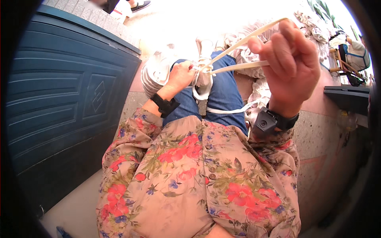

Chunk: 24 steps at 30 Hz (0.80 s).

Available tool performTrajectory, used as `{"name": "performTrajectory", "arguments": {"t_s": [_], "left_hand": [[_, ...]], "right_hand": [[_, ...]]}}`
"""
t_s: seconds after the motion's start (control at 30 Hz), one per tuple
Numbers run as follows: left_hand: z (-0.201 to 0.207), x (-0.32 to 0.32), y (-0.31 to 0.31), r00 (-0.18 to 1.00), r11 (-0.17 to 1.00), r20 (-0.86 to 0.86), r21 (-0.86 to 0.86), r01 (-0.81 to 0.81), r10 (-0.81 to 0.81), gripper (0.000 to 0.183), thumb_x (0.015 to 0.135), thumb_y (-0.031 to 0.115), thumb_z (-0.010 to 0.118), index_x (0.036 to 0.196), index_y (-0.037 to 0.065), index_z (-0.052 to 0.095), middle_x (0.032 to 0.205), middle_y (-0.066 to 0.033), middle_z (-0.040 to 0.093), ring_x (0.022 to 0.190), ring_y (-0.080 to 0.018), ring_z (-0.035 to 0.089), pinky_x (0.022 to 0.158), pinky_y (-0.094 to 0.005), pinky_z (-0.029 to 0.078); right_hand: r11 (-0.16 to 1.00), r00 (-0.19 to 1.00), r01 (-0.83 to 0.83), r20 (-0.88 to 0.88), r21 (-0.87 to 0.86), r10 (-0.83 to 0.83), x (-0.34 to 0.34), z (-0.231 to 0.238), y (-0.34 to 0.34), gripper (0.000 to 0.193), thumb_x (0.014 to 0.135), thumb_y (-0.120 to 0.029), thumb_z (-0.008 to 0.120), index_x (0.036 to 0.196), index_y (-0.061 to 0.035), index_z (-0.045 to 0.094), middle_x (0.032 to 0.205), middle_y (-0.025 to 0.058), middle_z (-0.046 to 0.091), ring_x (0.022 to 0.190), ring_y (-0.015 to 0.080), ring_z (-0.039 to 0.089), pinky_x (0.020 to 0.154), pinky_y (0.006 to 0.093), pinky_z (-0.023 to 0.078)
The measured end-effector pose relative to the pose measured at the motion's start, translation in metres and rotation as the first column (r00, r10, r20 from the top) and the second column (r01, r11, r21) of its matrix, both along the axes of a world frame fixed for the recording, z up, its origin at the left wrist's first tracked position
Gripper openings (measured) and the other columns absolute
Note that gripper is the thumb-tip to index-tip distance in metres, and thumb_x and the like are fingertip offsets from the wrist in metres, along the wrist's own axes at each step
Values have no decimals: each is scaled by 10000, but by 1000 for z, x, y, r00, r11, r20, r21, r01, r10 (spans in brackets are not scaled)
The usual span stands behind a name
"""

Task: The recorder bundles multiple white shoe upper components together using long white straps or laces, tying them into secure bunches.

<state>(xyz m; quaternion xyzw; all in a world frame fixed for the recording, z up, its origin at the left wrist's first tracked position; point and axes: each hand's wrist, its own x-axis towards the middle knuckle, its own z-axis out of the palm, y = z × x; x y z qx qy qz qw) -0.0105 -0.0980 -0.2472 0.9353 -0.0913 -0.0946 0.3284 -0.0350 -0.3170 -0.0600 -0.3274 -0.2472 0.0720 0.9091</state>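
Note:
Between my knees, in blue jeans, stands a pale, narrow object (203, 79) with a grey, mesh-like surface and cream cords around it; its exact kind is unclear. My left hand (182, 76) is closed at its left side, fingertips pinched by the cords; exactly what they grip is partly hidden. My right hand (293, 59) is raised to the right, its fingers curled on a flat cream strap (248, 37). Two taut lengths of the strap run from the pale object to this hand. A white strip (228, 111) lies across my right thigh.
A dark blue panelled door (71, 87) stands close on my left. White strips (156, 73) are heaped beside my left knee, and crumpled white cloth (254, 85) is piled on the right. A dark ledge (347, 95) lies farther right. A person's shoe (141, 6) shows at the far left.

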Motion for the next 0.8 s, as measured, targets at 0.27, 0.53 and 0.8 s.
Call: {"name": "performTrajectory", "arguments": {"t_s": [0.27,0.53,0.8], "left_hand": [[42,18,-9,974,933,-222,-358,-45,-39,291,786,215,579,990,8,592,766,-73,623,704,-112,553,648,-251,438],[72,23,-21,600,735,-429,-457,501,-676,248,784,197,590,999,75,608,892,-8,594,837,-96,513,763,-241,394],[36,68,110,832,-20,-554,-833,-553,33,246,894,212,414,812,9,525,749,-73,529,732,-173,508,755,-340,421]], "right_hand": [[985,970,-172,180,29,164,7,-5,13,173,888,-197,310,774,-81,371,425,-60,288,361,66,268,675,325,361],[827,999,26,-19,-562,-45,10,-6,15,232,871,-221,386,823,-6,458,583,28,440,497,99,405,661,285,400],[906,786,402,-556,131,-269,22,-121,-104,198,823,-157,418,766,-15,543,793,106,578,785,210,537,725,287,434]]}}
